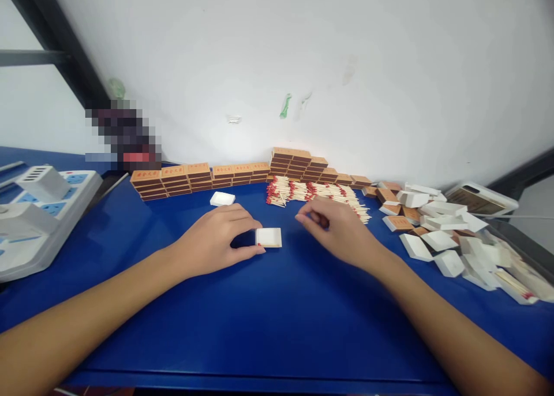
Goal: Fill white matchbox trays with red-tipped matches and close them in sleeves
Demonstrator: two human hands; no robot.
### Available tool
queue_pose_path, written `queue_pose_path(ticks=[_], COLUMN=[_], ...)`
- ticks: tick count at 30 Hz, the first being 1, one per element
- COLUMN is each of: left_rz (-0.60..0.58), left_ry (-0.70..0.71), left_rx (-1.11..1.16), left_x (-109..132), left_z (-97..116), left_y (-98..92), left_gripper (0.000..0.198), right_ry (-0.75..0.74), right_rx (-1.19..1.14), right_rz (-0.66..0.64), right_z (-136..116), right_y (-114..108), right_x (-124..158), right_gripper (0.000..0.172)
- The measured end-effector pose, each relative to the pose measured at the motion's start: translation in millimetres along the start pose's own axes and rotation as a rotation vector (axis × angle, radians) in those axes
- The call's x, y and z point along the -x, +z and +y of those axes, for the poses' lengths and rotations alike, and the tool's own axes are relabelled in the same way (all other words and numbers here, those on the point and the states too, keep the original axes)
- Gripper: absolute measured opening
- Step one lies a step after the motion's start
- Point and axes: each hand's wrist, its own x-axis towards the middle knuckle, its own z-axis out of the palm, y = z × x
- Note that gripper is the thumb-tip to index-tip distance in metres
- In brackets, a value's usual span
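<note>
My left hand (223, 234) grips the left end of a small white matchbox tray (269, 236) between thumb and fingers. The tray lies on the blue table, with a few red match heads along its near edge. To the right, my right hand (331, 225) hovers with thumb and fingertips pinched together; whether anything is between them I cannot make out. Just beyond it spreads a pile of loose matches (298, 189) with red heads, partly covered by that hand. Another white tray (222, 199) rests behind my left hand.
Stacks of orange-brown matchboxes (173, 179) line the wall. At right lies a heap of white trays (439, 240) and box sleeves (398, 223), with a phone-like object (480, 198) behind. A white power strip (78, 211) with plugs occupies the left side.
</note>
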Motion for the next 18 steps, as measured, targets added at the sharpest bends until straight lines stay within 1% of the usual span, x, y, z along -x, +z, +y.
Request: queue_pose_path(ticks=[2,4,7,11,18], left_rz=[-0.01,-0.022,-0.035,-0.034,-0.044], left_ry=[-0.021,-0.032,-0.044,-0.047,-0.044], left_rx=[0.006,0.013,0.015,0.013,0.007], left_x=[-0.2,-0.3,-0.3,0.3,-0.5], left_z=[-0.5,-0.4,0.7,1.7,2.3], left_y=[-1.2,-1.8,-2.5,-3.9,-3.6], left_gripper=[0.027,0.027,0.028,0.028,0.029], right_ry=[0.037,0.043,0.032,0.028,-0.003], right_rx=[0.071,0.164,0.281,0.346,0.37], right_rz=[0.042,0.076,0.094,0.067,0.02], right_z=[22.7,43.5,65.5,77.8,84.8], right_y=[-3.8,-6.4,-7.8,-5.8,0.3], right_x=[-2.8,-4.5,-5.5,-6.1,-9.7], right_gripper=[0.017,0.016,0.014,0.013,0.021])
